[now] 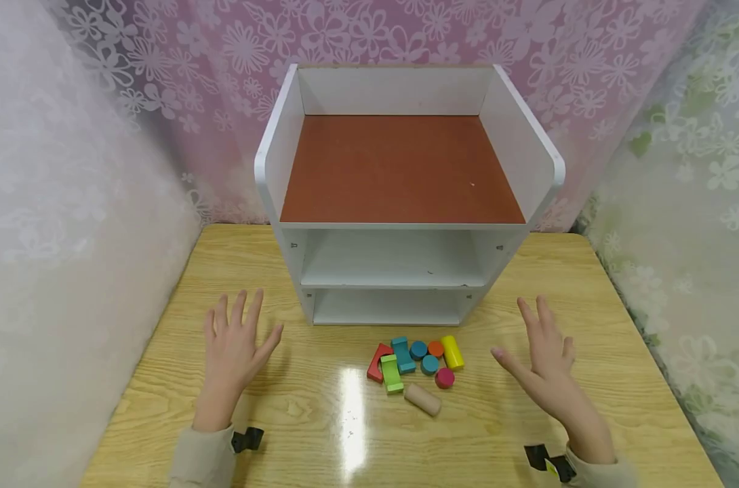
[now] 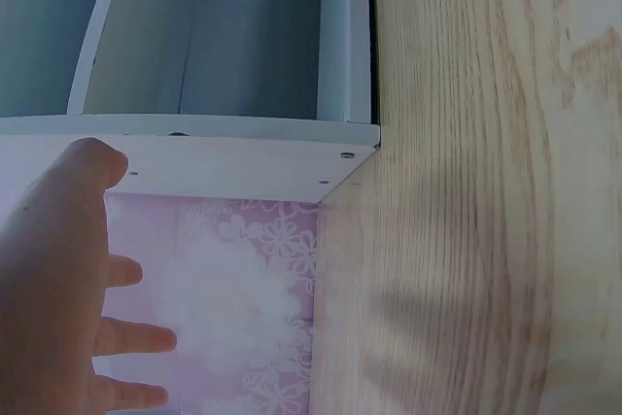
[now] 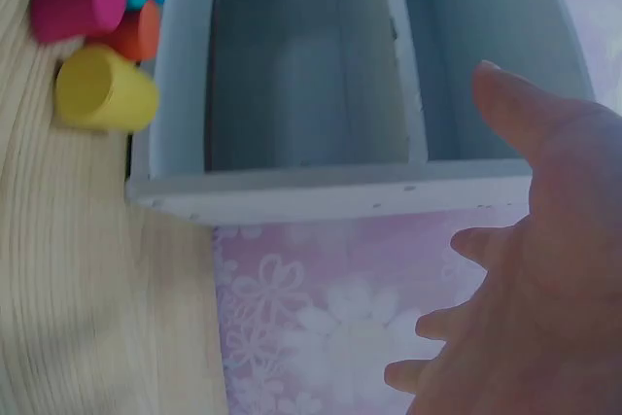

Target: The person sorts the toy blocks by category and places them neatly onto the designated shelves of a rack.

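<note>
My left hand (image 1: 232, 352) hovers over the table left of the shelf unit, fingers spread and holding nothing. On the other side, my right hand (image 1: 546, 369) is spread too, with nothing in it. Between them lies a group of toy blocks: a red arch block (image 1: 378, 363), a green block (image 1: 391, 374), a teal block (image 1: 403, 355), a blue cylinder (image 1: 418, 350), a teal cylinder (image 1: 430, 364), an orange cylinder (image 1: 436, 349), a magenta cylinder (image 1: 445, 378) and a yellow cylinder (image 1: 452, 352). Nearest me is a plain wooden cylinder (image 1: 422, 400). The right wrist view shows the yellow cylinder (image 3: 107, 89) beside the shelf.
A white shelf unit (image 1: 552, 169) with a brown top board (image 1: 400, 169) and two lower compartments stands at the back of the wooden table (image 1: 296, 440). Floral curtains (image 1: 369, 30) hang behind it and along both sides.
</note>
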Demonstrator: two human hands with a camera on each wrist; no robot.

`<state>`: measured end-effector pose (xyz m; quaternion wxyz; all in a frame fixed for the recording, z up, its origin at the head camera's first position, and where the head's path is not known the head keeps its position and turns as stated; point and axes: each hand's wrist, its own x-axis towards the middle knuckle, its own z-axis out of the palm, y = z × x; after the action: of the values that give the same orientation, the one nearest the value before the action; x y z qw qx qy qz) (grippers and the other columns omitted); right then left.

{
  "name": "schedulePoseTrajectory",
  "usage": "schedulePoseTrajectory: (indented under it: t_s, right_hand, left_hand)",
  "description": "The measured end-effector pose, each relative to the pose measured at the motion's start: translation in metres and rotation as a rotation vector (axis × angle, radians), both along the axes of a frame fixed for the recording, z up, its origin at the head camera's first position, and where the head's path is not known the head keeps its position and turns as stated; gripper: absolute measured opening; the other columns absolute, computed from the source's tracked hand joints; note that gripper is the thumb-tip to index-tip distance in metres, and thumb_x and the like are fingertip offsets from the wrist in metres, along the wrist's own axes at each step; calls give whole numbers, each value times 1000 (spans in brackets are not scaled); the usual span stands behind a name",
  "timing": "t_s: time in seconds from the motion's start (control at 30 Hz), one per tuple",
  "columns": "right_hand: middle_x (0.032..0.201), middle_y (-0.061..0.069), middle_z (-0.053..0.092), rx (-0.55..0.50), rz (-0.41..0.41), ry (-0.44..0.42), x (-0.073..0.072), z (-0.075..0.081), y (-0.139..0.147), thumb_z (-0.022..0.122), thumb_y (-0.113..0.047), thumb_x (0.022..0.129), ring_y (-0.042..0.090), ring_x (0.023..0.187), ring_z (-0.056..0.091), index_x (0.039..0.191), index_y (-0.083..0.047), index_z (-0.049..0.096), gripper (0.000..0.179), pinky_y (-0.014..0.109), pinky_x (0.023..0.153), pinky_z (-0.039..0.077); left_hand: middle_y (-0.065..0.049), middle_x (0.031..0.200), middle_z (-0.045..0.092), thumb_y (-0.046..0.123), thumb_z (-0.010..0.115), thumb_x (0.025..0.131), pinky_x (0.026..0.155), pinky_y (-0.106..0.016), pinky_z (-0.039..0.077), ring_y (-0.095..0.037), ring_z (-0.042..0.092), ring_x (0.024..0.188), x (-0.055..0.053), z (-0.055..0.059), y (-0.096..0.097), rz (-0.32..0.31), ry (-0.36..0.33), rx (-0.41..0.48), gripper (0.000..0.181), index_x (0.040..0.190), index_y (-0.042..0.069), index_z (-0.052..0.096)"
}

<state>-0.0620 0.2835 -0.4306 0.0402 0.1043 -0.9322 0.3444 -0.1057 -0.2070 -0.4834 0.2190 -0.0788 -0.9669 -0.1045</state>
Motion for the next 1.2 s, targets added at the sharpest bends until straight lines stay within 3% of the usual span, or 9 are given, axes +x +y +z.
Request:
schedulePoseTrajectory:
  t_s: [0.27, 0.37, 0.57, 0.83, 1.03, 1.2]
  right_hand:
    - [156, 1, -15, -96, 5, -32, 0, 0, -16, 60, -27, 92, 38, 141, -7, 151, -31, 1, 84, 69, 97, -18]
    - [157, 4, -8, -163, 10, -38, 0, -4, -23, 60, -24, 92, 36, 141, -6, 151, -29, 3, 83, 69, 101, -10]
    - [156, 8, 3, -249, 38, -63, 0, -14, -39, 61, -19, 91, 36, 141, 3, 151, -27, 9, 80, 70, 102, 12]
    - [156, 6, 8, -299, 60, -83, 2, -18, -56, 60, -20, 92, 33, 141, 8, 151, -23, 14, 74, 67, 103, 15]
    - [155, 4, 17, -322, 57, -72, 6, -30, -69, 60, -20, 92, 30, 141, 14, 149, -24, 21, 70, 63, 105, 18]
    - [153, 8, 22, -363, 49, -86, 10, -29, -83, 60, -17, 92, 31, 140, 17, 148, -13, 25, 66, 61, 107, 19]
  left_hand:
    - [-21, 130, 51, 58, 44, 87, 100, -62, 27, -47, 39, 124, -7, -5, 9, -38, 105, 27, 69, 137, 10, 47]
    - [-21, 129, 52, 58, 43, 87, 99, -61, 29, -46, 40, 123, -11, -8, 13, -40, 115, 30, 69, 135, 9, 49]
    - [-21, 128, 53, 54, 47, 86, 99, -61, 29, -46, 41, 122, -16, -12, 20, -37, 82, 65, 66, 135, 8, 49]
    - [-20, 131, 50, 51, 52, 87, 101, -60, 26, -45, 38, 124, -23, -21, 25, -34, -9, 103, 66, 138, 10, 45]
    - [-19, 131, 50, 51, 52, 88, 102, -60, 25, -45, 38, 125, -29, -30, 30, -33, -52, 128, 65, 138, 10, 45]
    - [-19, 132, 49, 50, 52, 88, 102, -59, 25, -45, 37, 125, -33, -38, 35, -44, -74, 152, 65, 138, 9, 44]
